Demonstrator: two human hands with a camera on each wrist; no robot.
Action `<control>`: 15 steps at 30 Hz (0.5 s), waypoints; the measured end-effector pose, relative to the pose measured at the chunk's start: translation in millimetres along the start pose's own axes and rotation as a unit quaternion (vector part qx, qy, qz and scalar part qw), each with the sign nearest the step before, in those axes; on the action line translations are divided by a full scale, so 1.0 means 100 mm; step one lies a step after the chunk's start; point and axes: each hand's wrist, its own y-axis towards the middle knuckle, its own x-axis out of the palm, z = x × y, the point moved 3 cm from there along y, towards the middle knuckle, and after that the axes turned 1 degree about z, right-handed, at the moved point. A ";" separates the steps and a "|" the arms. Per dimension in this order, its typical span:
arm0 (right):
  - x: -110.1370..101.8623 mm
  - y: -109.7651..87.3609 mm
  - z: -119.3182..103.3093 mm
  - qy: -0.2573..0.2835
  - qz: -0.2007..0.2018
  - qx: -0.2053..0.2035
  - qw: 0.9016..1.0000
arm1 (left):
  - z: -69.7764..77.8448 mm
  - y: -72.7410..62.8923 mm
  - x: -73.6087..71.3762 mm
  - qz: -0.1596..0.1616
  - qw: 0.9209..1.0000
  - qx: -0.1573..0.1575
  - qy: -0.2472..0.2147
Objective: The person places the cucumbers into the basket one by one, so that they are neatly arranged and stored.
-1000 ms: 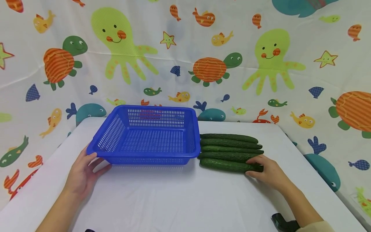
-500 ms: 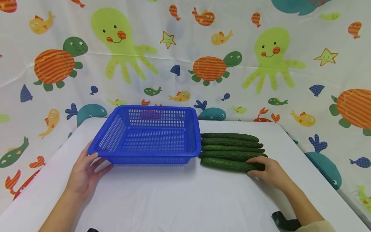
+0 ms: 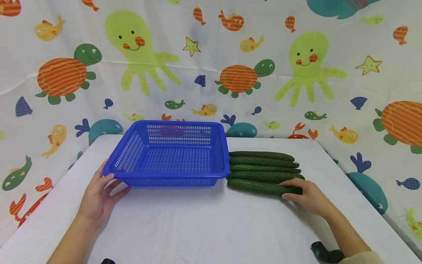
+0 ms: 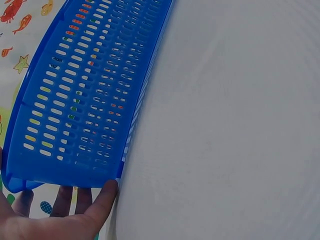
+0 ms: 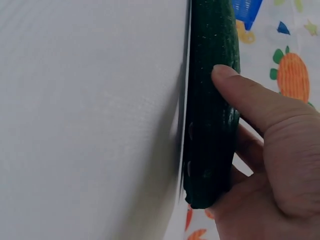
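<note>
A blue plastic basket (image 3: 178, 175) with slotted walls stands on the white table. My left hand (image 3: 96, 200) holds its near left corner, with fingers above and below the rim. In the left wrist view, fingertips (image 4: 107, 192) touch the short end of the basket (image 4: 75, 100). Right of the basket lie several dark green cucumbers in a row, side by side. My right hand (image 3: 310, 198) pinches the right end of the nearest cucumber (image 3: 254, 187), which lies on the table. That cucumber (image 5: 212, 125) shows between thumb and fingers in the right wrist view; its far end is out of frame.
The white table (image 3: 197, 227) extends in front of the basket and cucumbers. Behind it hangs a cloth (image 3: 204, 33) printed with sea animals. A black object (image 3: 326, 253) is by the right forearm, and part of another dark one (image 3: 108, 261) shows at the bottom edge.
The head view has shifted slightly. Both hands keep their places, one on the basket and one on the nearest cucumber, with hardly any visible movement.
</note>
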 end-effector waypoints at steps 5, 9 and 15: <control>-0.08 -0.07 0.01 0.019 -0.004 0.010 1.000 | 0.00 0.00 0.02 0.000 1.000 0.001 0.011; -0.16 -0.11 0.02 0.035 0.004 0.021 0.999 | 0.01 0.01 0.03 0.007 0.999 0.000 0.031; -0.23 -0.15 0.06 0.034 0.019 0.036 0.999 | 0.01 -0.01 0.02 0.008 0.999 0.000 0.032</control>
